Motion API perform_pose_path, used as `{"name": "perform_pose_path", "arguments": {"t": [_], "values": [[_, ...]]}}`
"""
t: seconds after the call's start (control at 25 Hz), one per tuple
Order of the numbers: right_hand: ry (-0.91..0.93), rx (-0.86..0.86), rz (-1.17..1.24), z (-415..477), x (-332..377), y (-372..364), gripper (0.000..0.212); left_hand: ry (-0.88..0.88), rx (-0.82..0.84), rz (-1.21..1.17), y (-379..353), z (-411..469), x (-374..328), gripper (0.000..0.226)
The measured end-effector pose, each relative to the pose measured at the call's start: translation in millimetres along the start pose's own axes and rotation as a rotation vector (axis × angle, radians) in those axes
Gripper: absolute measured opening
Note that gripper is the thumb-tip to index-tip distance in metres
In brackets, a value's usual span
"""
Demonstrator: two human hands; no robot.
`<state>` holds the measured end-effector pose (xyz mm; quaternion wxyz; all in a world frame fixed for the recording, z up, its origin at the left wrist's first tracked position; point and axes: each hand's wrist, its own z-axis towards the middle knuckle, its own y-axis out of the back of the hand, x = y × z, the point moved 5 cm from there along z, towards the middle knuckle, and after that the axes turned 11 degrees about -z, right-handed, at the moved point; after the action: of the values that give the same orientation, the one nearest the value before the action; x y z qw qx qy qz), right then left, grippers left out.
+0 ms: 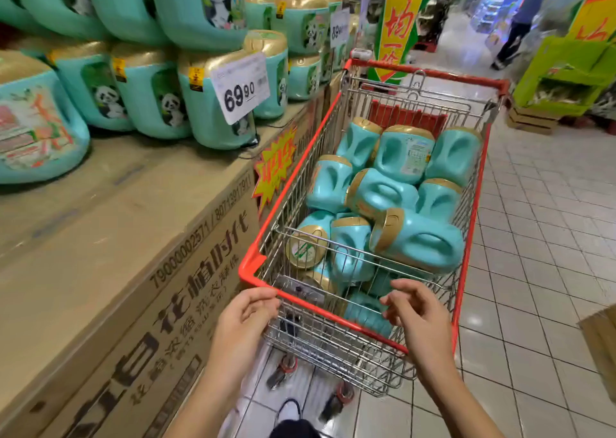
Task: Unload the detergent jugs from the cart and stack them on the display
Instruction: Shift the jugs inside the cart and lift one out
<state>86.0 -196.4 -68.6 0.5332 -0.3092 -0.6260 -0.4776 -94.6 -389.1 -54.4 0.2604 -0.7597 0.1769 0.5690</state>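
A wire shopping cart (473,204) with a red rim stands in front of me, filled with several teal detergent jugs with gold caps, lying at all angles. The nearest top jug (420,241) lies on its side. My left hand (248,317) hovers at the cart's near left corner, fingers loosely curled, holding nothing. My right hand (416,314) hangs over the near rim, fingers relaxed and empty, just short of the jugs. On the left, the display (110,224) of cardboard cartons carries rows of the same panda-labelled jugs (153,101).
A price card reading 69.90 (240,87) hangs off a display jug. A yellow-and-red banner (400,24) stands beyond the cart. A green stand (566,71) and a person (523,17) are at the far right. A cardboard edge (603,347) juts in at right.
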Motion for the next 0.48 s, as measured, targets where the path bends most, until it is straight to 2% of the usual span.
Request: {"name": "perform_pose_path", "arguments": {"t": [0.16, 0.28, 0.4, 0.48], "values": [[0.026, -0.199, -0.195, 76.1, 4.8, 18.2, 0.022, 0.078, 0.147, 0.079, -44.6, 92.3, -0.2, 0.013], [0.131, -0.294, -0.527, 126.3, 12.7, 31.1, 0.022, 0.12, 0.22, 0.14, -73.6, 150.5, 3.3, 0.012], [0.16, -0.123, -0.941, 166.8, 3.8, 30.0, 0.041, 0.152, 0.245, 0.173, -94.0, 189.0, 14.1, 0.013], [0.158, -0.02, -1.134, 177.2, -9.9, 28.0, 0.054, 0.182, 0.269, 0.18, -101.3, 197.8, 25.2, 0.013]]}}
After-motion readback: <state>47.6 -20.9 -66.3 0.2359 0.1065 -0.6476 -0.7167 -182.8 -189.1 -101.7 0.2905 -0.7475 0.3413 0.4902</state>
